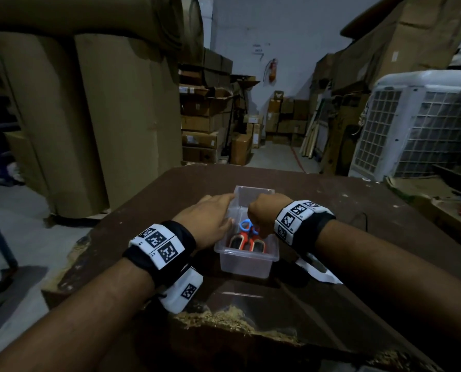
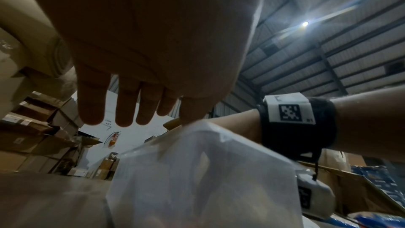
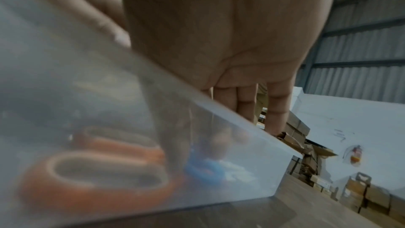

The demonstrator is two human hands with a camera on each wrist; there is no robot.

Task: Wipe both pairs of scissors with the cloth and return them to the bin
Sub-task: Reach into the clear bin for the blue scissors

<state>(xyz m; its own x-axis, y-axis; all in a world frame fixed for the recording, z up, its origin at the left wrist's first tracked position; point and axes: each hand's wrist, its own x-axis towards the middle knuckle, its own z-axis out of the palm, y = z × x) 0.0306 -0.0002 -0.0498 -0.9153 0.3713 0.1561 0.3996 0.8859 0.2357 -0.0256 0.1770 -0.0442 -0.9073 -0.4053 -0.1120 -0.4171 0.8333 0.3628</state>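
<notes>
Left hand (image 1: 206, 218) flat, fingers straight along clear bin's (image 1: 246, 260) left rim; right hand (image 1: 264, 213) inside, grip hidden; orange scissors (image 1: 246, 244) and blue scissors (image 1: 246, 226) within.

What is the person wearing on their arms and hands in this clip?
Both forearms are bare, with no sleeves or gloves. The left hand and the right hand each have a black wrist strap carrying white blocks printed with black square tag markers. A white tagged camera housing hangs under the left wrist. A thin black cord dangles from the right strap.
</notes>
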